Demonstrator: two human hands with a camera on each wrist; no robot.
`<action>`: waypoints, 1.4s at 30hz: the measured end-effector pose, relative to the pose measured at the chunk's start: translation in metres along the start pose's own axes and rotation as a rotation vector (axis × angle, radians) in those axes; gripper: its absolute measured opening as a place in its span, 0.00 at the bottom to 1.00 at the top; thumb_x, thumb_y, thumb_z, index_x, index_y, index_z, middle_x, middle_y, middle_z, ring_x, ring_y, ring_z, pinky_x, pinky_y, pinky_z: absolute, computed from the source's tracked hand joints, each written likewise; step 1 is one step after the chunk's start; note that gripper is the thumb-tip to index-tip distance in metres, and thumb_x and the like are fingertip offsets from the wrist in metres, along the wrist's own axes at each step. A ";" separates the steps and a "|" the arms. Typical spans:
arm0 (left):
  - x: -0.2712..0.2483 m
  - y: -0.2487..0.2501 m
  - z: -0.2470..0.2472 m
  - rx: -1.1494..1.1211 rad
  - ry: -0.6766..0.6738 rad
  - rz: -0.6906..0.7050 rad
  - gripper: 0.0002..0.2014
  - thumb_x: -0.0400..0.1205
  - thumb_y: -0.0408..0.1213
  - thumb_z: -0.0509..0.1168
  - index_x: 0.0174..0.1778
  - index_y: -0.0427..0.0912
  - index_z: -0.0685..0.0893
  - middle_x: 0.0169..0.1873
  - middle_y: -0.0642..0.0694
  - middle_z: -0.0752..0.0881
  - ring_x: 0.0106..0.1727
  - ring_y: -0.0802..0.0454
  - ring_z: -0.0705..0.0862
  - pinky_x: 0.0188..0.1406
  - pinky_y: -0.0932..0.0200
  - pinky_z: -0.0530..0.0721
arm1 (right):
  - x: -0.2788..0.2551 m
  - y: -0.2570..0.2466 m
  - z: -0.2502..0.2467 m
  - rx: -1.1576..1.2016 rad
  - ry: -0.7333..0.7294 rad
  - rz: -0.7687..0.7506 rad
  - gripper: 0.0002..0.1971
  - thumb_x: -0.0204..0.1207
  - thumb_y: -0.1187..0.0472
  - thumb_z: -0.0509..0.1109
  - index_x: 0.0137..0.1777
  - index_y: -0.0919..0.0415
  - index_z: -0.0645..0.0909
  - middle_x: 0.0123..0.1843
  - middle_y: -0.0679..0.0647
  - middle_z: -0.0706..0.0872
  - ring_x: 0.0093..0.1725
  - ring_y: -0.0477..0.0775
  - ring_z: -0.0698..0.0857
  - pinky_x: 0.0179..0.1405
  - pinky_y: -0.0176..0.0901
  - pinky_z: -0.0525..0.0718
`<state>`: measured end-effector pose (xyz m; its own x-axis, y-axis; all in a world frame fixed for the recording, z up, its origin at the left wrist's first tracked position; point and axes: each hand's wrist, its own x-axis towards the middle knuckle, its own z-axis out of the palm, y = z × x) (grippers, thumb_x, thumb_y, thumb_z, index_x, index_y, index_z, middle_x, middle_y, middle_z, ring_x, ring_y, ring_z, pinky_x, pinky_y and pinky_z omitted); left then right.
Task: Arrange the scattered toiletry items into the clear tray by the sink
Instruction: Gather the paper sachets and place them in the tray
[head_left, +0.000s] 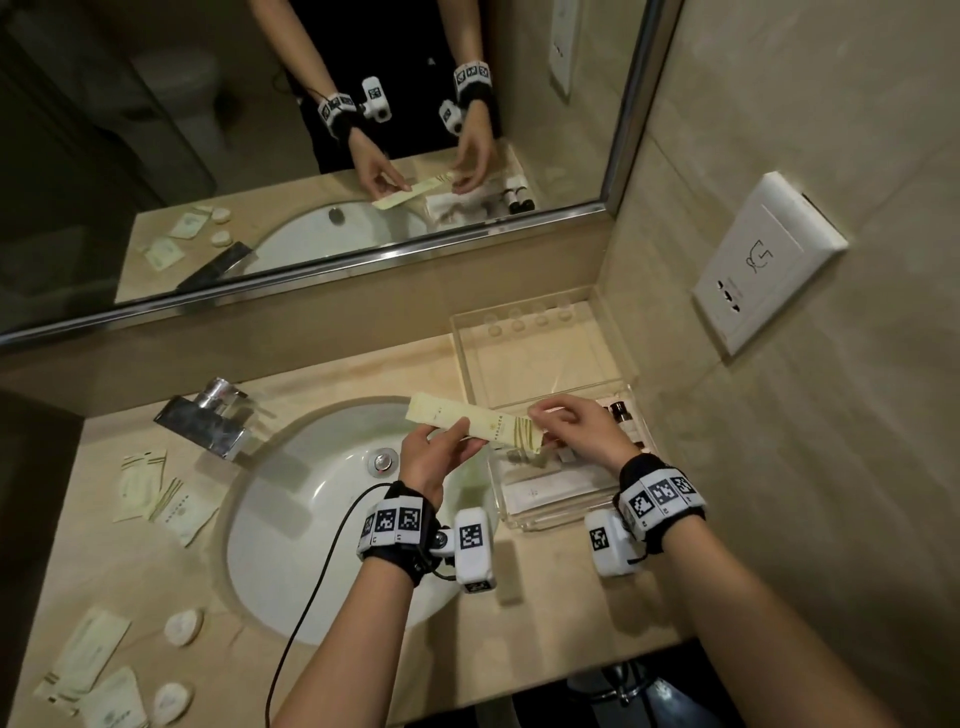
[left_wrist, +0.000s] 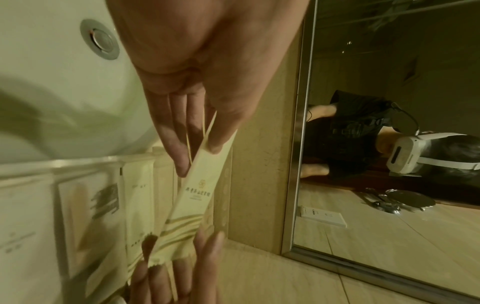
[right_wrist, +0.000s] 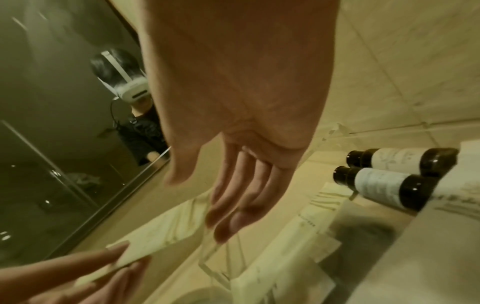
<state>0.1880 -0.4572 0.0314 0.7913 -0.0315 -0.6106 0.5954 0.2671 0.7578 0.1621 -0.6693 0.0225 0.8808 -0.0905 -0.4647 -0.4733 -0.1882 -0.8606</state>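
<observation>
1. Long cream packet (head_left: 480, 423) is held in the air over the sink's (head_left: 291, 519) right rim, beside the clear tray (head_left: 524, 519).
2. Left hand (head_left: 434, 457) pinches its middle between thumb and fingers; right hand (head_left: 574, 423) pinches the striped end, though that grip is blurred in the wrist view.
3. Risk: thin, floppy packet slips during handover and drops into the basin.
4. Risk: it snags the tray wall or knocks the dark bottles (right_wrist: 384, 185).

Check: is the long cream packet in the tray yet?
Out. Left hand and right hand hold the packet above the sink, beside the tray.
</observation>
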 end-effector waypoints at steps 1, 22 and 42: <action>-0.001 -0.002 0.004 -0.014 -0.024 -0.008 0.17 0.79 0.26 0.68 0.61 0.20 0.78 0.55 0.25 0.86 0.46 0.41 0.90 0.43 0.62 0.91 | -0.003 -0.003 0.001 0.017 -0.074 0.008 0.15 0.75 0.55 0.77 0.60 0.58 0.84 0.50 0.61 0.91 0.38 0.51 0.91 0.32 0.37 0.87; 0.028 -0.042 0.010 1.175 -0.257 0.478 0.12 0.82 0.34 0.63 0.60 0.41 0.86 0.64 0.45 0.83 0.62 0.45 0.82 0.65 0.50 0.79 | 0.021 0.021 -0.025 -0.316 0.359 0.256 0.23 0.80 0.59 0.71 0.72 0.70 0.76 0.65 0.64 0.85 0.57 0.60 0.86 0.55 0.38 0.82; 0.039 -0.057 0.013 1.614 -0.328 0.368 0.21 0.86 0.38 0.54 0.77 0.50 0.71 0.80 0.54 0.66 0.72 0.39 0.71 0.70 0.46 0.75 | 0.022 0.028 -0.013 -0.658 0.237 0.153 0.14 0.81 0.65 0.66 0.63 0.70 0.84 0.62 0.65 0.87 0.61 0.64 0.86 0.64 0.54 0.83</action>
<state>0.1870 -0.4866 -0.0327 0.7807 -0.4358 -0.4478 -0.2535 -0.8759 0.4105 0.1681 -0.6893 -0.0094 0.8187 -0.3593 -0.4479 -0.5537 -0.7006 -0.4500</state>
